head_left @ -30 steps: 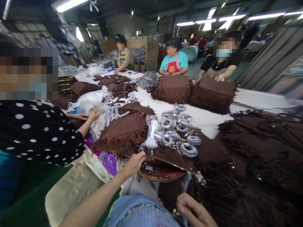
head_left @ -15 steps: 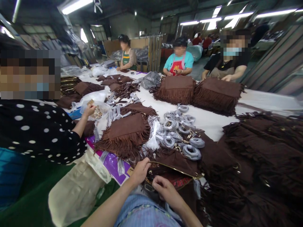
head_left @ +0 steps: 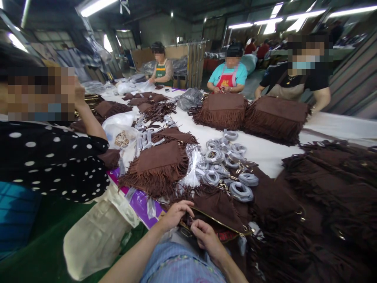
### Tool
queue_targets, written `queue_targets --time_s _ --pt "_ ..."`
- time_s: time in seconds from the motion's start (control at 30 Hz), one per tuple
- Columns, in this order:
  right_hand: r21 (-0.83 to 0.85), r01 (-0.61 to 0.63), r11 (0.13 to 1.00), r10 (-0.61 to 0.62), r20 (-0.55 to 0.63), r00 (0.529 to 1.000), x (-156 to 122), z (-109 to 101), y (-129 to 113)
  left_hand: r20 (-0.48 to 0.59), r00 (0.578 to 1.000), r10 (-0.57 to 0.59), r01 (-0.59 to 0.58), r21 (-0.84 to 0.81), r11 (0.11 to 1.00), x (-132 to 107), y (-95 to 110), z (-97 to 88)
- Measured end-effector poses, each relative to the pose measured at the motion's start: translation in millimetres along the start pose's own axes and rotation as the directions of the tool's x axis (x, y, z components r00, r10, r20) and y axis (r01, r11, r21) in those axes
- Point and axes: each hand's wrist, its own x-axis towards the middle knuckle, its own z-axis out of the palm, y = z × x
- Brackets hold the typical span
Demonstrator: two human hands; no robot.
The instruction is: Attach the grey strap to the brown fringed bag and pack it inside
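A brown fringed handbag [head_left: 216, 202] lies in front of me with its gold zip open, showing a dark inside and a patch of red lining. My left hand [head_left: 177, 214] grips the bag's left end, its fingers curled over the edge beside a small metal ring. Close by on the right, my right hand [head_left: 206, 234] is closed in a pinch at the bag's opening. What sits between its fingertips is too small to make out. Just beyond the bag are coiled straps [head_left: 241, 191] wrapped in grey plastic, some with gold clasps.
More fringed bags [head_left: 159, 157] lie ahead, and a large dark pile [head_left: 332, 188] fills the right. A bundle of white ties [head_left: 193, 169] stands mid-table. A co-worker in a polka-dot top [head_left: 50, 157] is close on my left; several others work across the table [head_left: 272, 163].
My right hand has come up closer to my left, at the ring end of the bag. The co-worker on the left has raised a hand to the face. My view has shifted slightly.
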Motion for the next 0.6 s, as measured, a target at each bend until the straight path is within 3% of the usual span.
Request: queue_targets --time_s 0.17,0.43,0.6 --pt "0.021 0.027 0.999 -0.026 -0.025 0.999 1 -2 5 0.086 0.996 0.008 -0.016 0.095 0.995 -1 -4 -0.6" --pt "0.033 0.003 0.999 -0.002 -0.035 0.999 1 -6 11 0.081 0.996 -0.024 0.011 0.155 0.988 -3 -13 2.4" --pt "0.045 -0.016 0.999 0.018 -0.048 0.999 -1 -6 12 0.014 1.000 -0.014 0.011 0.197 0.980 -1 -11 7.4"
